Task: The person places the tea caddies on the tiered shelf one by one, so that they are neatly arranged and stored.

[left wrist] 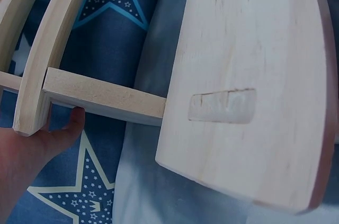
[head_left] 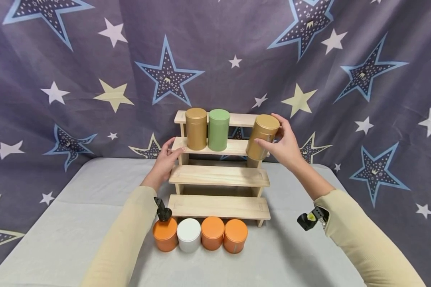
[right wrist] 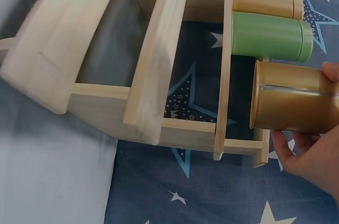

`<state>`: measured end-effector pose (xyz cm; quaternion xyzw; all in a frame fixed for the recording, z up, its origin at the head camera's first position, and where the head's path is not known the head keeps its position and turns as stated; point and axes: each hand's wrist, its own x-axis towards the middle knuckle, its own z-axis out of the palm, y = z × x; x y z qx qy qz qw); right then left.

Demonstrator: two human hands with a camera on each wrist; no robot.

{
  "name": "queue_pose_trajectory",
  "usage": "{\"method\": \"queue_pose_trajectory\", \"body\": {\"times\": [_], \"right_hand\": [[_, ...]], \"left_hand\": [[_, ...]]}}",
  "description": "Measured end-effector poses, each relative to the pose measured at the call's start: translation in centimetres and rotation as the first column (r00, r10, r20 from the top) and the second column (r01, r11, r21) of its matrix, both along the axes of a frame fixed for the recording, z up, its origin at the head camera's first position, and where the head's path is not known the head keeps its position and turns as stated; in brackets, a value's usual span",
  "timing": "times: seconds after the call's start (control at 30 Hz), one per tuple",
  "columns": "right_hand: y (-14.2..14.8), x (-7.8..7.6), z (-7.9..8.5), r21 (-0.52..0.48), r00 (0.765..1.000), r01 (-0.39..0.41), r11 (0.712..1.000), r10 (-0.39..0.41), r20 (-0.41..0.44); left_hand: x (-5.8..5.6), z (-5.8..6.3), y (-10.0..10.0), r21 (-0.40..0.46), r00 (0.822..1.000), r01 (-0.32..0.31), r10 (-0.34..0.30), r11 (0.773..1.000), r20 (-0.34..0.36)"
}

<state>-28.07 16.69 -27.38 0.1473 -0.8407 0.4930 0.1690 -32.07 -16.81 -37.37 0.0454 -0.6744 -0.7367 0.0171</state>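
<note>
My right hand (head_left: 286, 146) grips a gold canister (head_left: 261, 133) at the right end of the stand's second tier from the top. The canister leans, and in the right wrist view its base (right wrist: 255, 97) stands slightly apart from the tier's board. My left hand (head_left: 164, 163) holds the left end of that same tier on the wooden step stand (head_left: 219, 175); in the left wrist view its thumb (left wrist: 77, 123) shows beside the side bar, other fingers mostly hidden. Another gold canister (head_left: 196, 129) and a green canister (head_left: 219, 130) stand upright on the tier's left half.
On the grey-white tabletop (head_left: 273, 259), in front of the stand, sit a white tin (head_left: 188, 235) and three orange tins, one at the left (head_left: 165, 235) and two at the right (head_left: 212, 233). A star-patterned curtain (head_left: 215, 52) hangs behind.
</note>
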Motion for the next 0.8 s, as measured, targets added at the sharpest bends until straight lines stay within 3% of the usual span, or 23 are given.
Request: {"method": "queue_pose_trajectory", "body": {"times": [0.8], "right_hand": [[-3.4,-4.1,0.0,-0.041,0.999,0.029,0.999,-0.027,0.045]], "left_hand": [[-0.1,-0.2,-0.1,0.013,1.000,0.001,-0.001,1.000,-0.002]]}}
